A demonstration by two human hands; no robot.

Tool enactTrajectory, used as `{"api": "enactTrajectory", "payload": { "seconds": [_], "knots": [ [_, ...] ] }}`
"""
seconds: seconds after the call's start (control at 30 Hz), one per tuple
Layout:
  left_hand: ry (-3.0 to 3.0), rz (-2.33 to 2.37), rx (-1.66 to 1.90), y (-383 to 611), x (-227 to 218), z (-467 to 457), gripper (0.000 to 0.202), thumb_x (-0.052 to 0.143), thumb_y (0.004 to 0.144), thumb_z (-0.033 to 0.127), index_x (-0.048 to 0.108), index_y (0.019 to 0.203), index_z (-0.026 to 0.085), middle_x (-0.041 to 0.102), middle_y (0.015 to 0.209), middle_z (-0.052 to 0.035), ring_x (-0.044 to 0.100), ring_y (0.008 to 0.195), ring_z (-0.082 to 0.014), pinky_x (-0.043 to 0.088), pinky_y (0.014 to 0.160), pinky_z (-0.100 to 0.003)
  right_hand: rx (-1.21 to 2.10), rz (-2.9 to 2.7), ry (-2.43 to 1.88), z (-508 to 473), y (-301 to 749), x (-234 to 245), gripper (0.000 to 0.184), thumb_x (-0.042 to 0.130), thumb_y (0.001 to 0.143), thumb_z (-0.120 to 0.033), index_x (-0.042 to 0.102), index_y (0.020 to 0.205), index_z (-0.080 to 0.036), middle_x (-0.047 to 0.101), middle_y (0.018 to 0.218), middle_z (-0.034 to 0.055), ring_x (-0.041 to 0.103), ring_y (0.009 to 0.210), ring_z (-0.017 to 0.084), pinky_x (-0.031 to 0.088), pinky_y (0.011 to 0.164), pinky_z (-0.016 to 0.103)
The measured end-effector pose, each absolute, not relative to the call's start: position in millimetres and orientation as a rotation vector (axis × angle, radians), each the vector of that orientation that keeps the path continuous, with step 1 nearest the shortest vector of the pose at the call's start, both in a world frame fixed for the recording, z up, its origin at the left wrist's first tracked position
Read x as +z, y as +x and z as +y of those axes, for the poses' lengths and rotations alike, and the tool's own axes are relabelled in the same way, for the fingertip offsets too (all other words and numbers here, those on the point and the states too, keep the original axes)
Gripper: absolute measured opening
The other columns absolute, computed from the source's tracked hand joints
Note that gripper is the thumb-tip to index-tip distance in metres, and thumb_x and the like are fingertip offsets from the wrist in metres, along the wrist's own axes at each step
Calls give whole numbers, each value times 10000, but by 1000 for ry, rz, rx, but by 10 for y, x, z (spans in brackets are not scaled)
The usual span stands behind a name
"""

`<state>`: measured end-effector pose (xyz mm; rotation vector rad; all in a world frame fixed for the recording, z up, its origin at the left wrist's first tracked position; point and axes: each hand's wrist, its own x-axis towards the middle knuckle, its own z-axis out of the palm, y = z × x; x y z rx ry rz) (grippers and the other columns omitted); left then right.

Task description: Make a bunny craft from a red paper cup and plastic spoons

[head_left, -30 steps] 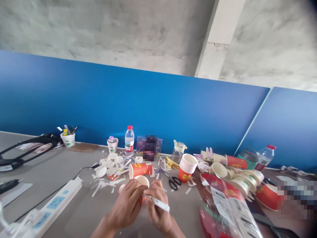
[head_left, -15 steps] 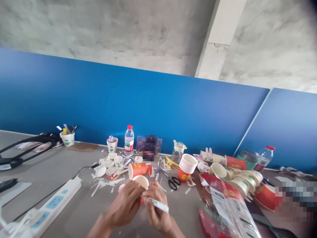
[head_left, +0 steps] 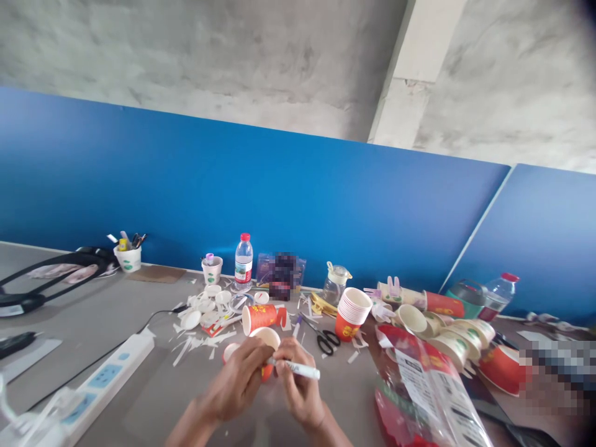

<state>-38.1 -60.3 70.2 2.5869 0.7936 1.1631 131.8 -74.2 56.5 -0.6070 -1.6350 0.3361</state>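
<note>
A red paper cup with a white rim (head_left: 266, 336) stands upright between my hands, its body mostly covered by fingers. My left hand (head_left: 242, 375) is closed against the cup's left and near side. My right hand (head_left: 299, 385) is closed round a white marker pen (head_left: 302, 370), held nearly level with its blunt end out to the right. The pen's other end meets my left fingertips in front of the cup; its tip is not clearly visible. Behind my left hand, part of another red cup (head_left: 229, 352) shows. A red cup (head_left: 259, 318) lies on its side just beyond.
Paper scraps and lids (head_left: 205, 313) spread behind on the left. Black scissors (head_left: 328, 341) and stacked cups (head_left: 354, 315) are to the right, past them a plastic bag (head_left: 419, 379). A bottle (head_left: 243, 264) stands at the back; a power strip (head_left: 109, 375) lies left.
My right hand and the marker pen have shifted slightly right, and the pen lies a little more level. My left hand keeps its place at the cup.
</note>
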Motion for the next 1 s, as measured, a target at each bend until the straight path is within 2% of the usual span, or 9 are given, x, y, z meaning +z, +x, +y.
{"api": "enactTrajectory", "payload": {
  "seconds": [0.23,0.47,0.73,1.0],
  "knots": [
    [2517,842,1234,-355,695,-610,227,417,967,135,599,1067,225,703,917,-48,653,824,-180,513,731,-262,447,-1631,-610,-730,1344,544,234,464,1014,-311,633,876,-227,612,723,23,575,724,177,461,693,302],
    [2661,888,1218,-334,686,-541,192,402,974,145,579,980,220,696,855,-40,635,776,-192,489,684,-279,474,-1583,-653,-708,1363,532,252,471,1014,-315,623,837,-219,613,749,26,575,709,168,455,665,289],
    [2867,971,1228,-341,699,-561,178,372,935,106,499,896,224,662,810,-41,593,716,-213,460,681,-330,438,-1646,-600,-740,1356,602,209,482,997,-302,620,856,-232,601,683,10,572,710,180,466,687,308],
    [2902,988,1307,-327,743,-604,176,394,910,88,467,846,234,635,774,-30,553,690,-213,420,640,-313,337,-1705,-574,-776,1351,654,158,468,990,-271,596,901,-245,597,711,4,574,687,172,463,670,304]
  ]
}}
